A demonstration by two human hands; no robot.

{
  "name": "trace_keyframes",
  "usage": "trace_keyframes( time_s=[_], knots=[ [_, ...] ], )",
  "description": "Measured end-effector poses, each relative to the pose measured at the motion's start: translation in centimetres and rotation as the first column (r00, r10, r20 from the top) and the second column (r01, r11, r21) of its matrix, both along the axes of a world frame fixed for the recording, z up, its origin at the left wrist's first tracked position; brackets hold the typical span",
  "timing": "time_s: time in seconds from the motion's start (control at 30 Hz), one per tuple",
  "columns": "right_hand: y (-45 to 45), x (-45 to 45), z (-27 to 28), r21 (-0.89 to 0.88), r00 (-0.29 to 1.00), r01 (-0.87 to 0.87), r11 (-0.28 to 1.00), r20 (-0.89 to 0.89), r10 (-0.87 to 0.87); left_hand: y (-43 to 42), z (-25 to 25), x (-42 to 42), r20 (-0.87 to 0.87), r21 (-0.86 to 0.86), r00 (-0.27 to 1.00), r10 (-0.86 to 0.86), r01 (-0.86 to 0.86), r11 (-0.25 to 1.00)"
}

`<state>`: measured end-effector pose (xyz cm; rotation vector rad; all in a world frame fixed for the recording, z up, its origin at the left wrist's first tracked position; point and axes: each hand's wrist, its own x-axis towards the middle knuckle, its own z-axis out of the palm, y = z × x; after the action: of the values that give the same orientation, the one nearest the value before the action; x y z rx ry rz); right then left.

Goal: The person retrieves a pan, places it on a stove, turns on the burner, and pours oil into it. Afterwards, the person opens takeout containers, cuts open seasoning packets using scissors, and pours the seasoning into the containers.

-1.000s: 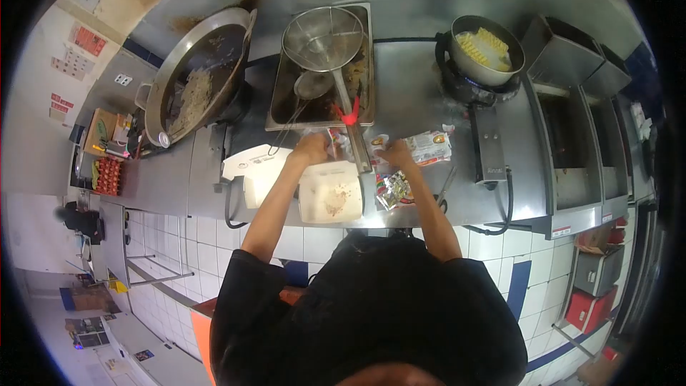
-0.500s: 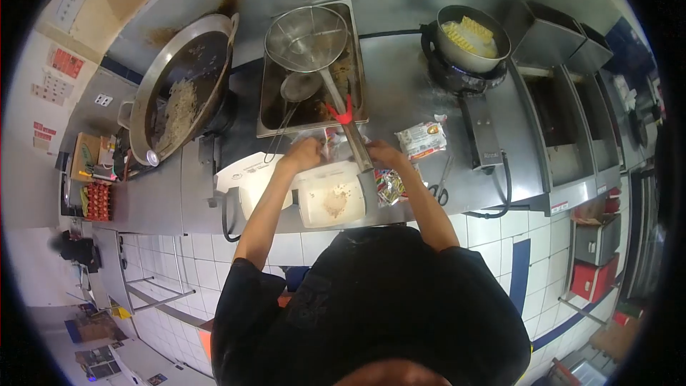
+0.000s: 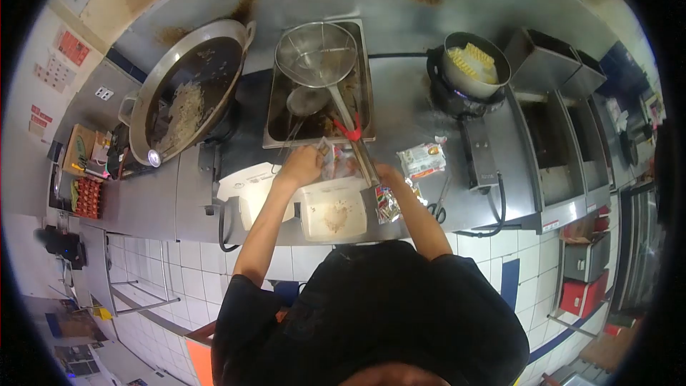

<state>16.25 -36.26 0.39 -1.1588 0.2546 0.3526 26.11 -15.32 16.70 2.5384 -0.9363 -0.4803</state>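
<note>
My left hand [image 3: 303, 165] is closed on the edge of a small clear plastic packet [image 3: 331, 160] with red print. At the packet's other side is my right hand [image 3: 384, 173], its fingers bent and partly hidden by the strainer handle; it seems to pinch the packet too. Just below both hands lies an open white takeout box [image 3: 333, 218] with crumbs in it, its lid side folded out to the left. The long handle of a big wire strainer [image 3: 316, 53] passes over the packet, with red tongs or a red clip [image 3: 349, 129] across it.
Under the strainer sits a greasy metal tray [image 3: 275, 125], with a smaller skimmer [image 3: 307, 101]. A large wok [image 3: 214, 46] stands left; noodles cook in a pot [image 3: 476, 86] on a burner at right. Noodle packets [image 3: 423, 159], shiny wrappers [image 3: 389, 204] and scissors [image 3: 437, 210] lie right.
The camera view has shifted slightly, so the counter sits lower in the picture. My left hand has turned a little and more of the plastic packet shows between my hands.
</note>
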Motion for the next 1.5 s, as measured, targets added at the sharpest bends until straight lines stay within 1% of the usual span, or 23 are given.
trace_keyframes(
  time_s=[0.1, 0.17, 0.2, 0.3, 0.37, 0.43, 0.5, 0.57, 0.63, 0.7, 0.73, 0.8, 0.83, 0.9, 1.0, 1.1, 1.17, 1.23, 1.3, 1.33, 1.4, 1.43, 1.5],
  knots=[
    [-0.2, -0.5, 0.8, -0.026, 1.0, -0.014, 1.0, 0.024, 0.015, 0.5, 0.6, -0.3, -0.002, -0.038, 1.0, -0.031, 0.031, 0.999],
    [-0.2, -0.7, 0.8, -0.039, 0.999, -0.025, 0.999, 0.023, 0.026, 0.7, -0.2, -0.3, 0.035, -0.133, 0.999, -0.041, 0.045, 0.99],
    [-0.1, -0.8, 0.8, -0.05, 0.999, -0.028, 0.998, 0.021, 0.029, 0.6, 0.1, -0.3, 0.009, -0.061, 1.0, -0.018, 0.018, 0.998],
    [0.0, -0.9, 0.4, -0.064, 0.999, -0.044, 0.997, 0.021, 0.046, 0.6, 0.6, -1.1, 0.039, -0.136, 0.999, -0.005, 0.011, 0.991],
    [-0.2, -1.2, 0.5, -0.079, 0.998, -0.049, 0.996, 0.021, 0.051, 1.0, -0.9, -0.5, 0.067, -0.159, 0.997, -0.032, 0.042, 0.986],
    [-0.2, -1.5, 0.3, -0.085, 0.999, -0.049, 0.995, 0.02, 0.051, 1.4, -1.7, -0.3, 0.08, -0.149, 0.997, 0.023, -0.01, 0.989],
    [0.0, -1.6, 0.2, -0.092, 0.998, -0.058, 0.994, 0.018, 0.06, 1.9, -2.1, -0.3, 0.088, -0.184, 0.996, 0.01, 0.007, 0.983],
    [0.0, -1.5, 0.2, -0.098, 0.997, -0.067, 0.993, 0.021, 0.069, 2.3, -1.8, -0.3, 0.102, -0.224, 0.995, -0.023, 0.046, 0.973],
    [0.2, -1.2, -0.2, -0.117, 0.996, -0.077, 0.99, 0.028, 0.081, 1.8, 0.0, -1.2, 0.116, -0.161, 0.993, 0.01, 0.009, 0.987],
    [0.8, -0.5, -0.6, -0.133, 0.994, -0.096, 0.986, 0.036, 0.102, 2.1, -0.5, -1.3, 0.11, -0.257, 0.994, 0.02, 0.009, 0.966],
    [1.0, -0.1, -0.9, -0.139, 0.993, -0.106, 0.985, 0.038, 0.113, 2.1, -0.4, -1.4, 0.113, -0.261, 0.994, -0.015, 0.044, 0.964],
    [2.1, 1.3, -1.2, -0.154, 0.989, -0.137, 0.979, 0.04, 0.144, 2.4, 0.5, -1.5, 0.107, -0.223, 0.994, 0.035, -0.011, 0.975],
    [2.6, 1.8, -1.3, -0.159, 0.987, -0.149, 0.976, 0.037, 0.157, 2.4, 1.0, -1.7, 0.116, -0.22, 0.993, 0.026, 0.001, 0.976],
    [3.1, 2.6, -1.5, -0.182, 0.984, -0.169, 0.969, 0.03, 0.177, 2.4, 1.8, -2.2, 0.074, -0.245, 0.996, 0.055, -0.036, 0.969],
    [2.4, 2.7, -4.4, -0.26, 0.977, -0.204, 0.944, 0.006, 0.213, 2.9, 1.5, -2.2, 0.095, -0.289, 0.994, 0.046, -0.017, 0.957],
    [-0.7, 2.7, -9.6, -0.393, 0.961, -0.257, 0.883, -0.008, 0.276, 3.2, 1.7, -2.3, 0.089, -0.352, 0.994, 0.057, -0.022, 0.936],
    [-0.8, -0.1, -0.5, -0.235, 0.997, -0.061, 0.97, 0.035, 0.071, 3.7, 1.8, -2.6, 0.091, -0.374, 0.993, 0.077, -0.038, 0.927],
    [-4.0, 0.8, -2.7, -0.325, 0.982, -0.136, 0.936, 0.082, 0.171, 3.9, 2.4, -2.7, 0.127, -0.387, 0.99, 0.068, -0.014, 0.922],
    [-5.6, 0.6, -0.7, -0.59, 0.961, -0.213, 0.779, 0.016, 0.275, 4.4, 2.1, -2.4, 0.125, -0.388, 0.988, 0.092, -0.036, 0.921],
    [-5.9, 0.7, -0.9, -0.583, 0.957, -0.233, 0.778, 0.006, 0.292, 4.5, 2.3, -2.5, 0.102, -0.385, 0.991, 0.088, -0.042, 0.922],
    [-5.8, 0.1, -1.7, -0.822, 0.947, 0.034, 0.568, 0.209, 0.245, 4.6, 2.1, -2.5, 0.052, -0.403, 0.995, 0.087, -0.059, 0.913],
    [-5.5, -0.2, -1.2, -0.818, 0.94, 0.003, 0.575, 0.198, 0.276, 4.8, 1.7, -2.2, 0.032, -0.425, 0.994, 0.101, -0.077, 0.902],
    [-4.1, -0.8, 1.2, -0.887, 0.971, 0.106, 0.45, 0.189, 0.145, 5.2, 1.7, -1.6, 0.142, -0.405, 0.988, 0.054, 0.008, 0.914]
  ],
)
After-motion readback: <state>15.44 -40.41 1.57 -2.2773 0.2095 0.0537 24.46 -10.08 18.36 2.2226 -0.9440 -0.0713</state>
